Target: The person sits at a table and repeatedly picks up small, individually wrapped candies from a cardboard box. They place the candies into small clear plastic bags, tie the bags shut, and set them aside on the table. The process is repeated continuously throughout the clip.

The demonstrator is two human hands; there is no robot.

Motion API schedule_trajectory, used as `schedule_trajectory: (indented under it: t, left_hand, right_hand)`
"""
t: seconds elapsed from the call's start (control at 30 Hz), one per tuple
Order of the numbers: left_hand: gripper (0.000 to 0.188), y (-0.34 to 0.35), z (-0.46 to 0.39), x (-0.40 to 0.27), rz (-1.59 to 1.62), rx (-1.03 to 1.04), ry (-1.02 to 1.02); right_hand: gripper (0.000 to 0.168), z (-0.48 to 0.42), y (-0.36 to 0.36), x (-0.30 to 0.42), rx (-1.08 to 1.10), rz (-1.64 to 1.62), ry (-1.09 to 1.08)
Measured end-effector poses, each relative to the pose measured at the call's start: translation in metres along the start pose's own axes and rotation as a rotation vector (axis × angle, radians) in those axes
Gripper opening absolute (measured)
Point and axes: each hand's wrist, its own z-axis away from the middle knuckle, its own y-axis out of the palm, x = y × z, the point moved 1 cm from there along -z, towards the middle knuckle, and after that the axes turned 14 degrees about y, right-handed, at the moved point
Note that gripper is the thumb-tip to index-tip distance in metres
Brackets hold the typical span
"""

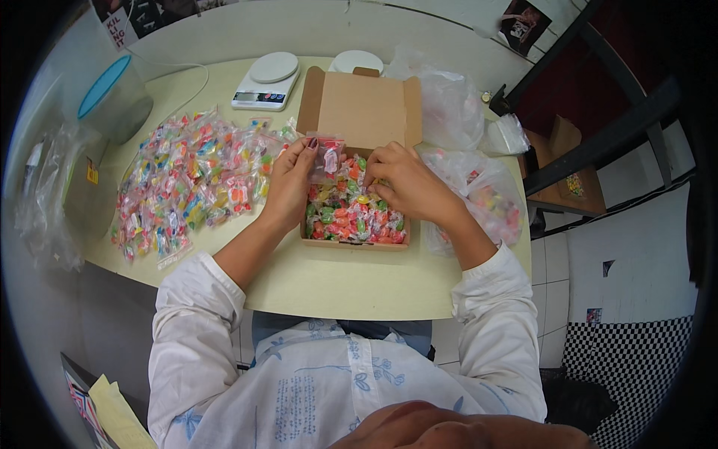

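An open cardboard box [353,245] stands before me, its lid raised at the back, with wrapped candies [342,216] of several colours inside. My left hand [294,182] holds a small clear zip bag [327,160] with candy in it above the box's left side. Over the right part of the box is my right hand [401,179], fingers bent down at the candies; whether it grips one cannot be told. A wide heap of filled small bags [190,179] lies on the table to the left.
A white digital scale [266,81] is at the back, another scale [357,60] partly behind the lid. Right of the box lie a plastic bag of candies [493,207], a crumpled clear bag [451,104] and a stack of empty bags [506,136]. A blue-lidded tub [120,104] stands left.
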Motion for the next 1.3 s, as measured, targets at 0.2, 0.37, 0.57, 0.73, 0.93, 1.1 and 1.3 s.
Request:
schedule_trajectory:
  t: [0.2,0.37,0.57,0.73,0.93,1.1,1.3]
  left_hand:
    - [0.030,-0.003,0.000,0.002,-0.006,0.016,-0.008]
    - [0.029,-0.002,0.001,0.001,-0.013,0.019,-0.009]
    - [0.028,0.001,0.001,-0.001,-0.027,-0.020,0.015]
    - [0.029,-0.003,0.000,0.003,-0.043,0.006,0.005]
    - [0.029,-0.008,-0.001,0.010,-0.040,-0.006,0.016]
    - [0.029,-0.005,0.000,0.004,-0.037,0.009,0.016]
    - [0.029,-0.005,0.001,0.005,-0.058,0.006,0.014]
  right_hand:
    - [0.024,0.008,0.013,0.024,0.118,-0.090,-0.124]
    - [0.024,0.003,0.025,0.017,0.139,-0.061,-0.111]
    - [0.025,-0.001,0.006,0.003,-0.025,-0.042,-0.016]
    - [0.028,0.008,0.028,0.031,0.128,-0.076,-0.158]
    - [0.020,0.004,0.024,0.023,0.074,0.053,-0.088]
    - [0.021,0.001,0.001,0.005,0.019,-0.096,-0.019]
    - [0.023,0.005,0.001,0.008,0.006,-0.014,-0.114]
